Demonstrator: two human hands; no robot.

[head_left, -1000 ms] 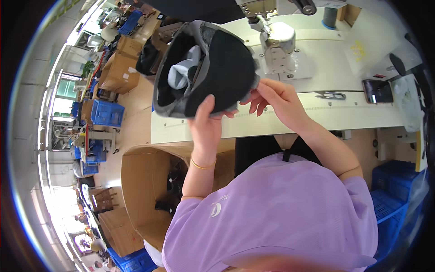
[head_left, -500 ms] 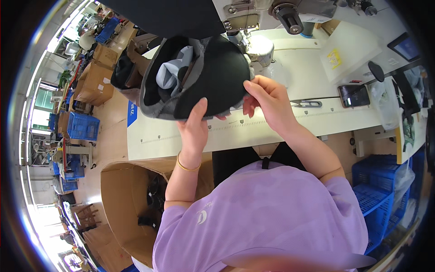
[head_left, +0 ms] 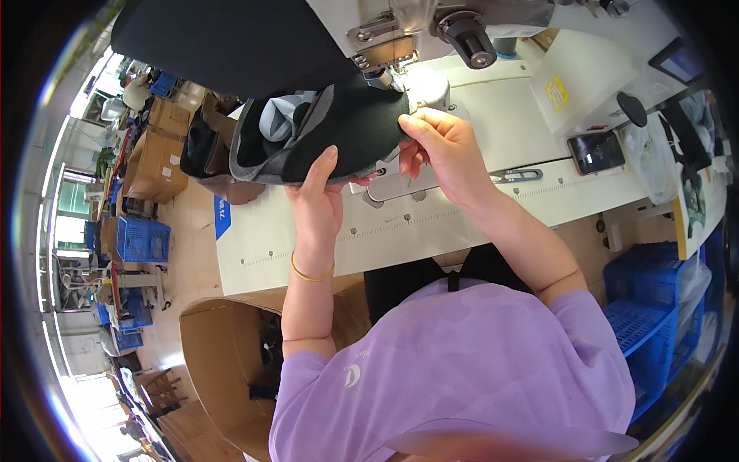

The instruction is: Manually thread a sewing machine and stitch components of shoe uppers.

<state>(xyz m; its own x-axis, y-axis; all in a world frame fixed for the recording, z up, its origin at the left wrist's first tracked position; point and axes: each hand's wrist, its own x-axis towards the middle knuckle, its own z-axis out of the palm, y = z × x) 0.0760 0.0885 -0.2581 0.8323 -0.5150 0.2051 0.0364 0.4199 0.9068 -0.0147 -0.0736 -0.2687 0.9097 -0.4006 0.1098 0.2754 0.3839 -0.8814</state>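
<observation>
Black fabric piece (head_left: 339,138), with a grey-edged lining and a pale blue inner layer showing at its open side, is held above the white sewing table (head_left: 308,239), directly in front of the sewing machine (head_left: 416,31).

Nearest to the camera is the person's lilac short-sleeved top (head_left: 462,362). Both bare forearms rise from it toward the table. A thin gold bangle (head_left: 312,273) sits on the left wrist.

Left hand (head_left: 315,204): closed on the lower edge of the black fabric piece, thumb on top of the cloth, fingers underneath and mostly hidden.

Right hand (head_left: 446,150): pinched shut on the right edge of the same piece, fingertips (head_left: 412,123) curled over the seam, close to the needle area of the machine. Whether the cloth touches the needle cannot be told.

On the table, right of the right hand, a pair of metal snips (head_left: 516,175) lies flat. Beyond it a dark phone (head_left: 596,152) rests near a white block with a yellow label (head_left: 570,85).

Below the table edge on the left, an open cardboard box (head_left: 223,362) stands on the floor. Stacked blue plastic crates (head_left: 654,323) stand on the right.

Farther left, more cardboard boxes (head_left: 158,162) and a blue crate (head_left: 138,239) stand on the workshop floor. Dark bundled material (head_left: 204,150) lies at the far-left end of the table, just beside the held piece.
</observation>
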